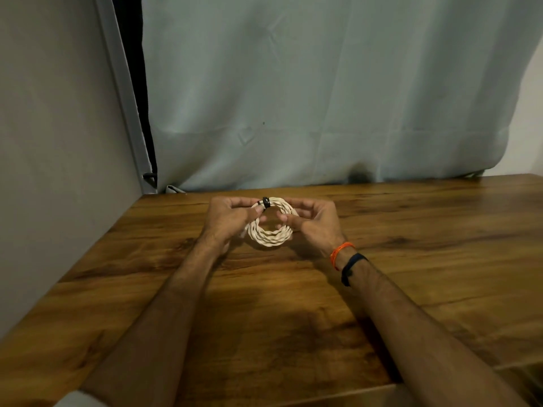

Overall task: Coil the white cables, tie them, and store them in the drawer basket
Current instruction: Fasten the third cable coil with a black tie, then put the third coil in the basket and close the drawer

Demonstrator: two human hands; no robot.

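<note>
Head: hands (pixel 273 221) hold cable coil (pixel 269 230) upright.

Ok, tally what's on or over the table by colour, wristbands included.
White: 1, the coiled cable
Black: 2, the tie on the coil and the dark wristband
Orange: 1, the thread wristband
Total: 4

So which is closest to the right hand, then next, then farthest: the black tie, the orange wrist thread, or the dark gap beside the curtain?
1. Orange wrist thread, on the right hand's own wrist.
2. Black tie, atop the white coiled cable, leftward.
3. Dark gap, far upper left.
</note>
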